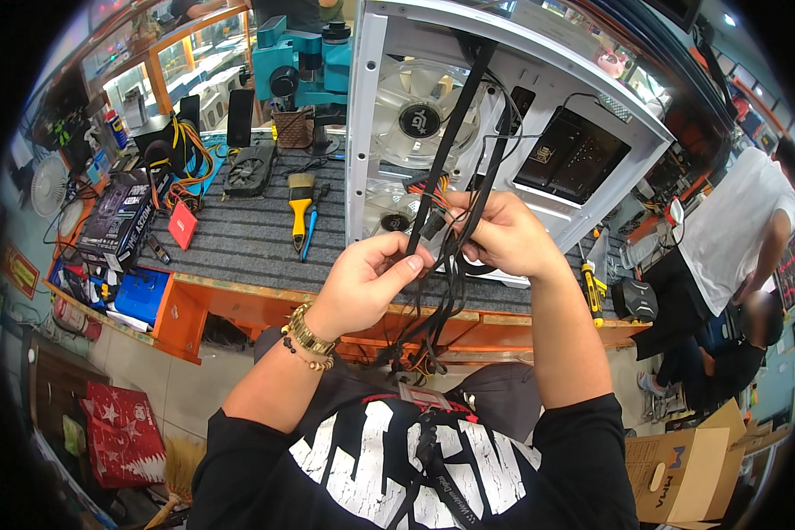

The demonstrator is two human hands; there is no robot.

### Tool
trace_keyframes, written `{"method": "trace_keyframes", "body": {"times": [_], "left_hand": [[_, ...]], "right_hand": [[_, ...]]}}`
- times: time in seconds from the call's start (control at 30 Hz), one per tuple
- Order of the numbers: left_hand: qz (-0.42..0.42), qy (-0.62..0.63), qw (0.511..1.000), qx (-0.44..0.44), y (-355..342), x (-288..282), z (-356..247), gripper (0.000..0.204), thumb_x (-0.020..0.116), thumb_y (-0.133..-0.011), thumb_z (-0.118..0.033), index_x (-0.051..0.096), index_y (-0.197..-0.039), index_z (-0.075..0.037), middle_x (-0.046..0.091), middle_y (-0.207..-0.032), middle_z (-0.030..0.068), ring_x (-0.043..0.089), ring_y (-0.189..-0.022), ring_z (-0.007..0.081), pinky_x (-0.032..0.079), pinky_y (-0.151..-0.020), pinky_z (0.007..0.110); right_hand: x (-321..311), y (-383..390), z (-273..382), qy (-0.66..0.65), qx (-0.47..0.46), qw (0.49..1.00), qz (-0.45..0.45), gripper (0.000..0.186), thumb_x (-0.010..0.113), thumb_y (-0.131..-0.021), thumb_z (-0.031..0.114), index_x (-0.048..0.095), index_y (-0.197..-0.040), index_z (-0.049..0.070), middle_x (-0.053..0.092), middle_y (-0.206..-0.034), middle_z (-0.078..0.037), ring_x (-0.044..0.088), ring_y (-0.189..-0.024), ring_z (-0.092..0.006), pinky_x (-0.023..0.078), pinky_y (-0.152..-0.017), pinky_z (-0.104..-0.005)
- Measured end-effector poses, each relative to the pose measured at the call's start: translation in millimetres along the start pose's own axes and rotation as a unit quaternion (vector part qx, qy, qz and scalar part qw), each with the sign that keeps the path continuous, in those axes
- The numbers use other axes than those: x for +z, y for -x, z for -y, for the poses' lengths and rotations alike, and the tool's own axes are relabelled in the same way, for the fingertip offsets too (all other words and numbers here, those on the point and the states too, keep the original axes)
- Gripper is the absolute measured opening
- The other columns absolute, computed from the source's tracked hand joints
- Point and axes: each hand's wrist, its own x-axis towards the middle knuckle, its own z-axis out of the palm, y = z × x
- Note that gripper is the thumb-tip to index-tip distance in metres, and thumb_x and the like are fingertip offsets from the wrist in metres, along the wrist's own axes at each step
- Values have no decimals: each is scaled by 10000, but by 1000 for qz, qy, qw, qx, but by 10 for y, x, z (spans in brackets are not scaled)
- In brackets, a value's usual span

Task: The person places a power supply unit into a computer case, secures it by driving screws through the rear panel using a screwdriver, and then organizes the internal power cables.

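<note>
A white computer case (360,115) stands on the bench in front of me, its side open, with clear fans (420,119) along its left part. Black flat cables (455,115) run down out of it and bunch below my hands over the bench edge. My left hand (382,269) pinches one black cable between thumb and fingers. Close beside it on the right, my right hand (503,231) is closed around other black cables. A small black connector (434,225) and thin orange and red wires (439,199) show between the hands. The right fingertips are partly hidden behind the cables.
Left on the grey mat lie a yellow brush (300,208), a graphics card (250,170), a red square piece (182,225) and a dark box (119,221). A yellow screwdriver (590,287) lies right of the case. Two people are at the far right, near a cardboard box (680,468).
</note>
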Motion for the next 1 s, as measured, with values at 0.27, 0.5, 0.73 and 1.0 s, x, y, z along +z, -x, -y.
{"method": "trace_keyframes", "body": {"times": [0.27, 0.5, 0.73, 1.0], "left_hand": [[-26, 6, 999, 41, -107, 48, 36, 232, 663, -1108, -202, 730, -1132, 18, 718, -989, -5, 626, -906, 52, 526, -824, 239], [13, -4, 1000, 7, -74, -40, -22, 323, 665, -1112, -287, 737, -1131, 28, 687, -930, -15, 629, -837, 67, 528, -779, 249], [17, 17, 1000, -3, -84, 17, 58, 389, 608, -1137, -314, 745, -1188, 47, 698, -899, 16, 659, -812, 92, 557, -759, 271], [-118, 112, 986, -18, -280, -47, 10, 415, 488, -1169, -354, 691, -1184, 7, 720, -929, 60, 702, -797, 164, 577, -720, 323]], "right_hand": [[75, 14, 52, -28, 11, 999, -44, 312, 722, -1043, 231, 748, -1242, -7, 619, -707, 28, 537, -598, -44, 377, -517, -244], [-22, 31, 57, -73, 9, 997, -20, 248, 740, -1029, 200, 773, -1182, 8, 612, -706, 57, 485, -556, -17, 325, -487, -241], [-5, 16, 108, -44, 31, 998, -17, 246, 738, -1049, 217, 772, -1171, 6, 575, -684, 81, 460, -554, -7, 311, -478, -245], [142, -42, 229, -1, -8, 1000, 3, 294, 687, -1087, 249, 759, -1236, 6, 626, -786, 43, 578, -690, -61, 442, -580, -262]]}}
